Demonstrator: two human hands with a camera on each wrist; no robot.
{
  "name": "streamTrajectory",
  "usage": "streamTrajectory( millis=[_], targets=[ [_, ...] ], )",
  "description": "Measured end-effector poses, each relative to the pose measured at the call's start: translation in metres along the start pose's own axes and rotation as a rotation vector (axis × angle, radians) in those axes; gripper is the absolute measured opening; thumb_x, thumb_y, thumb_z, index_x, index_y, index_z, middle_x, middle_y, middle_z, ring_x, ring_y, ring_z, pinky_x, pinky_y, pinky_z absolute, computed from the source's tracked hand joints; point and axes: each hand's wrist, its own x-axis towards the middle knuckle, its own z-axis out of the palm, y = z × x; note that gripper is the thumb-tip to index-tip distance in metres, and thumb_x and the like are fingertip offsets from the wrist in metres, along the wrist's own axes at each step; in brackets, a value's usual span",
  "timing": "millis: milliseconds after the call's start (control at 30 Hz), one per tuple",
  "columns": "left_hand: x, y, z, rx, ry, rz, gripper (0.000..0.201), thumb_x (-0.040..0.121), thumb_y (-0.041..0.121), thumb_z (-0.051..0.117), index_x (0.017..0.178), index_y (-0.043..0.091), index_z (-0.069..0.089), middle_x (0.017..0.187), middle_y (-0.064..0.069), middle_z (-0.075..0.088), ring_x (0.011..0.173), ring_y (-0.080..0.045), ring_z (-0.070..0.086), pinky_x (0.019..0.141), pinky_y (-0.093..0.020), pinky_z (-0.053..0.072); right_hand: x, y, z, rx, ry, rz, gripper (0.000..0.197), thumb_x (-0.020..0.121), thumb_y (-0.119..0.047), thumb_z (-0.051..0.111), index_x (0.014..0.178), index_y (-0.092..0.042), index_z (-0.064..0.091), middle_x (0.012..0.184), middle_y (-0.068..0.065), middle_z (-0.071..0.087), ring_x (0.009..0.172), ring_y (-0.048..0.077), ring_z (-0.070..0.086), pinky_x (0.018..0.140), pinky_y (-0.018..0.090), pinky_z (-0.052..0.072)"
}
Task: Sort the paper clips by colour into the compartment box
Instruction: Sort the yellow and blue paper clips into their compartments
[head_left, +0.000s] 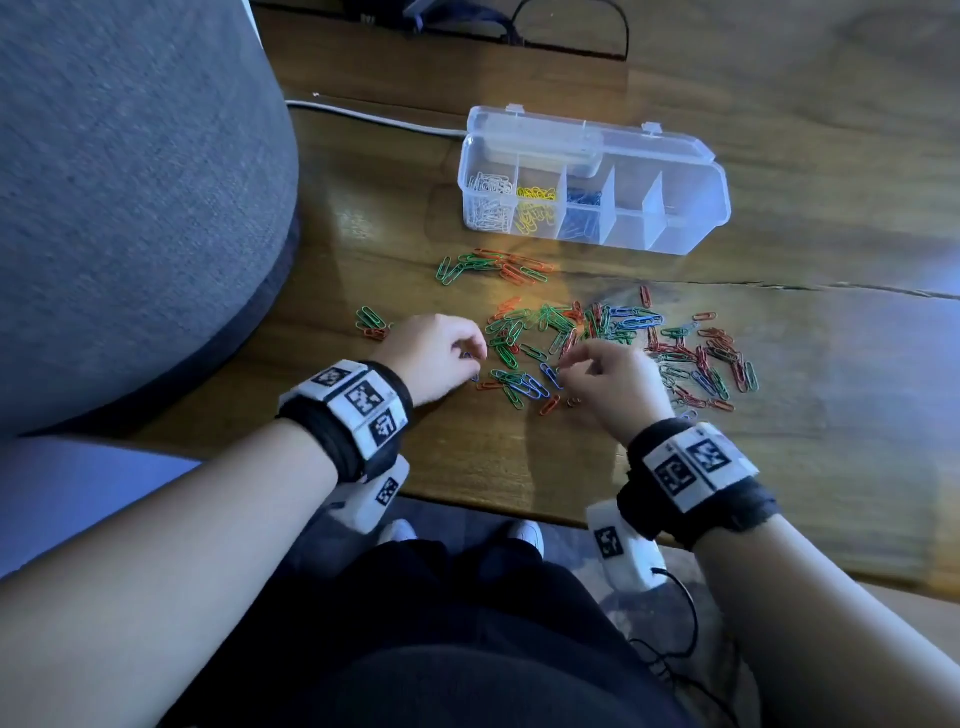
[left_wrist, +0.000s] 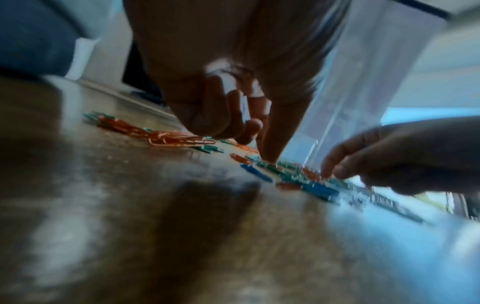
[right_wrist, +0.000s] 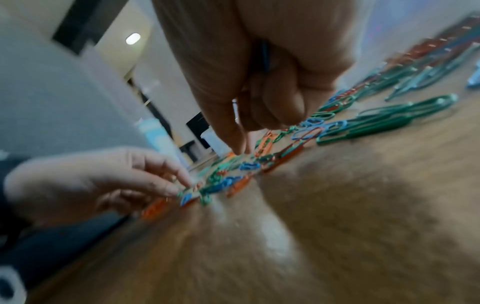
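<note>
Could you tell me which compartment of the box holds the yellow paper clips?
The second compartment from the left of the compartment box, between the white clips and the blue clips.

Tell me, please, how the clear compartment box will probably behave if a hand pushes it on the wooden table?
The compartment box is thin clear plastic with only three small lots of clips inside, so it is probably light. On the smooth, shiny table it would likely slide easily. It is low and long, so tipping seems unlikely, though the raised lid may wobble.
</note>
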Motion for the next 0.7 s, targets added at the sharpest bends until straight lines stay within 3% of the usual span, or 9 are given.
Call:
streamTrajectory(
  millis=[100, 200, 300, 400, 433, 500, 600, 667, 700],
  targets=[
    [-0.001, -0.004, 0.005, 0.186, -0.048, 0.072, 0.014, 0.088, 0.021, 0.059, 0.097, 0.025, 0.067, 0.077, 0.007, 0.046, 0.075, -0.015, 0.047, 0.067, -0.024, 0.034, 0.000, -0.003, 0.009, -0.270, -0.028, -0.036, 0.014, 0.086, -0.025, 0.060, 0.098, -0.022, 0.065, 0.076, -0.001, 0.058, 0.071, 0.017, 0.057, 0.060, 0.022, 0.041],
    [-0.002, -0.007, 0.008, 0.222, -0.040, 0.097, 0.007, 0.088, 0.022, 0.058, 0.090, 0.023, 0.065, 0.084, 0.004, 0.048, 0.084, -0.019, 0.053, 0.071, -0.028, 0.040, 0.000, -0.008, 0.015, -0.452, -0.048, -0.072, 0.022, 0.090, -0.021, 0.051, 0.109, -0.016, 0.060, 0.096, 0.009, 0.066, 0.089, 0.030, 0.062, 0.074, 0.032, 0.050],
    [-0.001, -0.009, 0.007, 0.261, -0.085, 0.098, 0.006, 0.091, 0.023, 0.055, 0.089, 0.019, 0.059, 0.090, 0.003, 0.049, 0.087, -0.020, 0.055, 0.074, -0.032, 0.044, 0.001, -0.013, 0.014, -0.511, -0.078, -0.078, 0.021, 0.090, -0.019, 0.048, 0.106, -0.011, 0.059, 0.101, 0.011, 0.064, 0.091, 0.031, 0.061, 0.073, 0.034, 0.050],
    [-0.001, -0.009, 0.007, 0.334, -0.142, 0.090, 0.010, 0.094, 0.024, 0.050, 0.090, 0.016, 0.053, 0.099, -0.001, 0.049, 0.093, -0.019, 0.052, 0.078, -0.030, 0.041, 0.007, -0.017, 0.011, -0.458, -0.121, -0.045, 0.010, 0.087, -0.018, 0.052, 0.092, -0.014, 0.060, 0.097, 0.006, 0.063, 0.090, 0.027, 0.059, 0.071, 0.028, 0.045],
    [-0.002, -0.009, 0.006, 0.348, -0.151, 0.089, 0.010, 0.095, 0.024, 0.049, 0.090, 0.016, 0.052, 0.101, -0.001, 0.050, 0.094, -0.019, 0.051, 0.080, -0.030, 0.041, 0.009, -0.017, 0.010, -0.404, -0.133, -0.030, 0.003, 0.085, -0.017, 0.056, 0.084, -0.016, 0.058, 0.091, 0.004, 0.061, 0.087, 0.025, 0.058, 0.069, 0.027, 0.044],
    [-0.004, -0.010, 0.003, 0.279, -0.142, 0.069, 0.009, 0.095, 0.023, 0.050, 0.089, 0.016, 0.050, 0.097, 0.001, 0.052, 0.090, -0.017, 0.049, 0.078, -0.028, 0.039, 0.011, -0.014, 0.005, -0.185, -0.118, 0.017, 0.015, 0.081, -0.014, 0.060, 0.069, -0.018, 0.052, 0.071, -0.002, 0.056, 0.068, 0.019, 0.055, 0.059, 0.026, 0.043],
    [-0.008, -0.011, -0.001, -0.104, -0.089, -0.024, 0.010, 0.094, 0.018, 0.051, 0.085, 0.021, 0.050, 0.079, 0.009, 0.055, 0.076, -0.013, 0.051, 0.070, -0.027, 0.037, 0.003, -0.010, -0.008, 0.452, -0.137, 0.212, 0.024, 0.084, -0.008, 0.055, 0.062, -0.016, 0.052, 0.045, -0.010, 0.042, 0.041, 0.010, 0.034, 0.039, 0.017, 0.030],
    [-0.008, -0.010, -0.001, -0.354, -0.071, -0.061, 0.013, 0.095, 0.012, 0.047, 0.092, 0.022, 0.054, 0.078, 0.009, 0.058, 0.071, -0.011, 0.050, 0.066, -0.026, 0.039, -0.002, -0.007, -0.013, 0.785, -0.180, 0.332, 0.027, 0.084, -0.005, 0.054, 0.060, -0.016, 0.051, 0.044, -0.009, 0.039, 0.036, 0.007, 0.029, 0.035, 0.013, 0.025],
    [-0.008, -0.009, 0.001, -0.419, -0.076, -0.084, 0.018, 0.095, 0.010, 0.043, 0.099, 0.020, 0.057, 0.076, 0.008, 0.057, 0.069, -0.013, 0.047, 0.063, -0.025, 0.038, -0.001, -0.003, -0.012, 0.800, -0.165, 0.332, 0.026, 0.083, -0.005, 0.056, 0.060, -0.016, 0.052, 0.046, -0.008, 0.039, 0.035, 0.006, 0.030, 0.035, 0.014, 0.026]
  ],
)
